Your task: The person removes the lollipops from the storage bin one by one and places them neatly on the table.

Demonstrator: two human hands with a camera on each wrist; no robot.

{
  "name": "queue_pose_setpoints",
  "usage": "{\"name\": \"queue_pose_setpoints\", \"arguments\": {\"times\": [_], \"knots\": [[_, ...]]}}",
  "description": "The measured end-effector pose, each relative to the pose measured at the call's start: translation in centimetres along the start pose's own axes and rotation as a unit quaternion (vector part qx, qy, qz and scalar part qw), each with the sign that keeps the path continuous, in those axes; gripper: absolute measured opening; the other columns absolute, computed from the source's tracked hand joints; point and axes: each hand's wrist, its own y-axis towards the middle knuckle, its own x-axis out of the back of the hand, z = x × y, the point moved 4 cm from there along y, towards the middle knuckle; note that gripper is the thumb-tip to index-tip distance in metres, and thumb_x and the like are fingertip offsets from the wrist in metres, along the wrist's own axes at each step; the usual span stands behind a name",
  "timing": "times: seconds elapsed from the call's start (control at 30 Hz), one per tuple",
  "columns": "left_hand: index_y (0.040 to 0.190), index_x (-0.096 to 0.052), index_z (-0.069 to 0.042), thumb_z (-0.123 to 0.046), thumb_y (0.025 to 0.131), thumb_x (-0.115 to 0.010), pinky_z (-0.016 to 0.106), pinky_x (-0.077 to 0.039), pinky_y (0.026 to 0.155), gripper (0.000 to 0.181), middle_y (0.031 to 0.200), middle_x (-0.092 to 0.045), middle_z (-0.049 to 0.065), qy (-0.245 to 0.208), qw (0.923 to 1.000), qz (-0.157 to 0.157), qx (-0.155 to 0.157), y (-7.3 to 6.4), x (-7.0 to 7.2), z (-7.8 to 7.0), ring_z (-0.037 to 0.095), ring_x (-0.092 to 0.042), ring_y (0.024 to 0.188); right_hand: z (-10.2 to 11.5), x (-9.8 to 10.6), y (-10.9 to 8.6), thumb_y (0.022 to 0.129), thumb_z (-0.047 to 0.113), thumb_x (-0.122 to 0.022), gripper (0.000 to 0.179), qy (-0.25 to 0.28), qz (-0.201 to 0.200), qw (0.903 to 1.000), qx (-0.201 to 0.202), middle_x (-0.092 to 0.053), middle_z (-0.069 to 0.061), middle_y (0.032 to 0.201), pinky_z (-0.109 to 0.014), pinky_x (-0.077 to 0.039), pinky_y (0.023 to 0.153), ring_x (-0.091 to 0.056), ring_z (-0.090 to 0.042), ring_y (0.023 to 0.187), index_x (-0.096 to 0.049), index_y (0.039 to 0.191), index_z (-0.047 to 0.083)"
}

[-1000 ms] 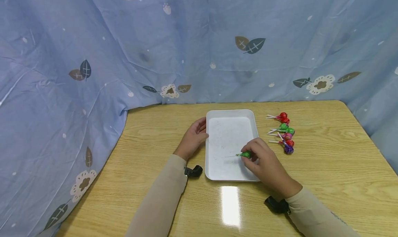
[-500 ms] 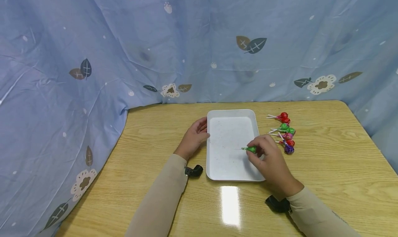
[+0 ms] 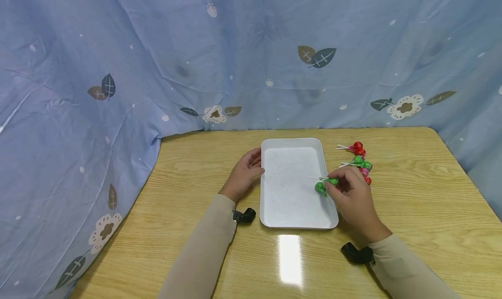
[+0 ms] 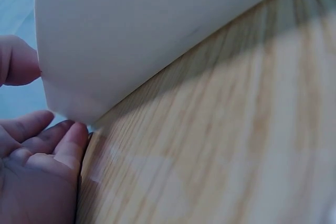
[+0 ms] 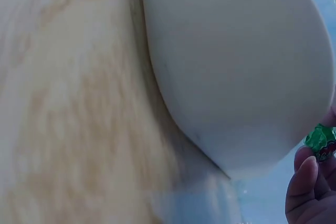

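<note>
A white rectangular tray rests on the wooden table. My left hand is at its left side, thumb at the rim and curled fingers against the outer wall. The left wrist view shows that thumb at the tray edge, with the fingers lower down. My right hand pinches a green-wrapped lollipop above the tray's right side, its white stick pointing left. A second green lollipop shows just below the fingertips, stick slanting down to the right. In the right wrist view, green wrapper sits between thumb and fingers.
Right of the tray lie several lollipops: red ones at the back, green ones in front of them, then a pink one and another red one, partly behind my right hand. A blue patterned cloth hangs behind the table.
My right hand has moved right and slightly back, carrying the lollipop toward the tray's right wall. A second green lollipop now shows. The purple lollipop is now hidden. My left hand stays put.
</note>
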Motion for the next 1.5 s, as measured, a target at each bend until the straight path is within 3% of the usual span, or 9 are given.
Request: {"name": "queue_pose_setpoints", "arguments": {"times": [0.27,0.47,0.73,0.9,1.1,1.5], "knots": [[0.148,-0.033,-0.008,0.001,0.090,-0.056,0.028,-0.039,0.102,0.063,0.147,-0.038,0.009,0.001,1.0000,0.003,-0.006,0.0,0.0,-0.1,0.023,-0.041,0.131,2.4,0.8,0.7,0.074,-0.016,-0.070,0.021,0.005,-0.009,0.9998,-0.019,-0.055,-0.016,0.094,-0.015,-0.042,0.058,-0.050,-0.027,0.073,-0.062,0.092,-0.006],[0.149,-0.030,-0.006,0.002,0.091,-0.055,0.031,-0.037,0.104,0.063,0.149,-0.035,0.012,-0.009,0.9998,0.016,-0.007,-0.1,-0.1,-0.4,0.026,-0.038,0.133,2.0,1.0,0.7,0.078,-0.014,-0.066,0.016,0.009,-0.006,0.9992,-0.037,-0.056,-0.017,0.096,-0.016,-0.042,0.059,-0.049,-0.025,0.076,-0.063,0.092,-0.006],[0.148,-0.033,-0.010,0.001,0.090,-0.056,0.029,-0.039,0.102,0.064,0.147,-0.039,0.007,-0.001,1.0000,0.003,-0.005,0.1,-0.1,0.0,0.021,-0.041,0.131,1.5,1.4,0.7,0.080,-0.014,-0.064,0.013,0.031,-0.013,0.9978,-0.057,-0.058,-0.018,0.098,-0.017,-0.040,0.061,-0.047,-0.026,0.079,-0.064,0.092,-0.008],[0.149,-0.032,-0.008,0.002,0.091,-0.056,0.029,-0.038,0.103,0.064,0.148,-0.037,0.009,-0.005,1.0000,0.007,0.002,0.1,0.0,0.0,0.023,-0.039,0.132,0.1,1.3,0.4,0.080,-0.014,-0.063,0.013,0.025,-0.018,0.9973,-0.067,-0.058,-0.019,0.099,-0.018,-0.039,0.063,-0.047,-0.029,0.081,-0.064,0.091,-0.007],[0.150,-0.026,-0.003,0.005,0.091,-0.052,0.031,-0.035,0.106,0.065,0.151,-0.030,0.016,-0.016,0.9996,0.023,0.000,0.2,0.1,0.1,0.030,-0.034,0.135,-2.9,0.9,-0.2,0.084,-0.004,-0.064,0.011,-0.004,-0.014,0.9953,-0.095,-0.058,-0.006,0.099,-0.020,-0.038,0.062,-0.047,-0.019,0.080,-0.067,0.093,0.003],[0.148,-0.033,-0.008,0.000,0.090,-0.056,0.031,-0.038,0.104,0.063,0.148,-0.037,0.009,0.000,1.0000,0.005,-0.006,0.0,0.0,0.1,0.022,-0.040,0.131,-3.9,1.2,-0.4,0.089,0.004,-0.061,0.007,-0.012,-0.015,0.9910,-0.133,-0.056,-0.001,0.100,-0.021,-0.040,0.064,-0.048,-0.016,0.080,-0.065,0.094,0.004]]}}
